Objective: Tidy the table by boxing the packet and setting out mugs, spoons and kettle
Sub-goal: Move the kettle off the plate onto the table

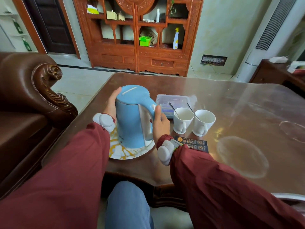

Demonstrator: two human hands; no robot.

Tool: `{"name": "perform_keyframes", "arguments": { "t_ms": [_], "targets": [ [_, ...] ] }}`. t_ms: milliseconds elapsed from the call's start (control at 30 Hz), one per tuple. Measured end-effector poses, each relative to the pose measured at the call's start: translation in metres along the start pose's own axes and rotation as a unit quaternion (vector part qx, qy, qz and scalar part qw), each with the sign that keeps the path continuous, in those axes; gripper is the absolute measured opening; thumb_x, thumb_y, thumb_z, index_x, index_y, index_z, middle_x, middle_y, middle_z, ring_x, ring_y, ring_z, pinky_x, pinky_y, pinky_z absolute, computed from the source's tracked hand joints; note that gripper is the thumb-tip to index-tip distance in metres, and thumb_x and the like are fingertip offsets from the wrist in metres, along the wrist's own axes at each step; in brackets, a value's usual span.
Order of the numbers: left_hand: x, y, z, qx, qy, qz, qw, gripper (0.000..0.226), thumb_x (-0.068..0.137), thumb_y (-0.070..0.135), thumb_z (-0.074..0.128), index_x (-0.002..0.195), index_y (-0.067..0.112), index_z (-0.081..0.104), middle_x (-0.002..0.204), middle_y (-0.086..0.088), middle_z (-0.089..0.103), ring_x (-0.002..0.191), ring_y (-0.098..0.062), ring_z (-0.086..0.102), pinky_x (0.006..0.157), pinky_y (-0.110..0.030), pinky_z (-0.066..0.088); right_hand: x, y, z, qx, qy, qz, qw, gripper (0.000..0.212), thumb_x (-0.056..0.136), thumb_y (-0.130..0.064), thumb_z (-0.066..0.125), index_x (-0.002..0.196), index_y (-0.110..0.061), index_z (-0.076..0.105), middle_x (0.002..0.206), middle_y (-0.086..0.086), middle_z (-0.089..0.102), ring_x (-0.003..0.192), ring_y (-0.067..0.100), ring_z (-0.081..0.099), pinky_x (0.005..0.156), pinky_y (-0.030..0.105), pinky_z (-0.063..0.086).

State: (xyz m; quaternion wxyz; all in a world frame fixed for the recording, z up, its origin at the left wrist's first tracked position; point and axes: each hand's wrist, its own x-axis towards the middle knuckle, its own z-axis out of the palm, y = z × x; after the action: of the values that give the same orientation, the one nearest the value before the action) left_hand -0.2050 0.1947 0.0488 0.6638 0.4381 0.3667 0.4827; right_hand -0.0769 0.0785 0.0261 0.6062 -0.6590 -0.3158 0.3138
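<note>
A light blue kettle (132,116) stands on a round white and gold marbled tray (127,152) at the table's near left. My right hand (160,123) grips the kettle's handle. Against the kettle's left side rests my left hand (112,103), palm flat. Two white mugs (183,119) (203,122) stand side by side to the right, a spoon (173,108) in one and a spoon (191,108) in the other. Behind them lies a clear lidded plastic box (171,100). Two dark packets (194,143) lie flat in front of the mugs, by my right wrist.
The brown table (239,113) has a glossy transparent cover with ring marks on its right half. A brown leather sofa arm (33,90) stands to the left. A carved wooden cabinet (137,38) is beyond the table, and a dark side table (277,71) at far right.
</note>
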Motion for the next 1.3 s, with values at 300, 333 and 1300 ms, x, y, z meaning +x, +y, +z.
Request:
{"name": "perform_keyframes", "arguments": {
  "t_ms": [300, 333, 1300],
  "targets": [
    [-0.035, 0.017, 0.007, -0.002, 0.083, 0.039, 0.996, 0.062, 0.063, 0.058, 0.070, 0.112, 0.019, 0.072, 0.119, -0.006, 0.070, 0.114, -0.026, 0.065, 0.108, -0.046, 0.044, -0.022, -0.026, -0.013, -0.015, 0.023, -0.043, 0.999, 0.065, 0.091, -0.061, 0.029, 0.088, -0.007, 0.066, 0.091, 0.014, 0.070, 0.091, 0.029, 0.062, 0.086, 0.038, 0.047],
    [-0.041, 0.021, 0.009, 0.006, 0.100, 0.043, 0.994, 0.062, 0.061, 0.059, 0.070, 0.109, 0.021, 0.073, 0.116, -0.004, 0.071, 0.112, -0.024, 0.066, 0.107, -0.046, 0.045, -0.026, -0.030, -0.015, -0.012, 0.023, -0.045, 0.999, 0.064, 0.091, -0.060, 0.029, 0.089, -0.008, 0.067, 0.093, 0.014, 0.070, 0.093, 0.030, 0.062, 0.088, 0.038, 0.047],
    [-0.149, -0.079, 0.257, 0.085, -0.073, -0.068, 0.991, 0.037, 0.055, 0.066, 0.071, 0.066, 0.031, 0.077, 0.064, 0.008, 0.071, 0.044, -0.012, 0.058, 0.046, -0.020, 0.040, -0.030, -0.025, -0.302, -0.075, 0.335, -0.014, 0.939, 0.052, 0.099, -0.030, 0.025, 0.090, 0.003, 0.064, 0.104, 0.029, 0.066, 0.098, 0.043, 0.059, 0.077, 0.040, 0.042]
  ]
}}
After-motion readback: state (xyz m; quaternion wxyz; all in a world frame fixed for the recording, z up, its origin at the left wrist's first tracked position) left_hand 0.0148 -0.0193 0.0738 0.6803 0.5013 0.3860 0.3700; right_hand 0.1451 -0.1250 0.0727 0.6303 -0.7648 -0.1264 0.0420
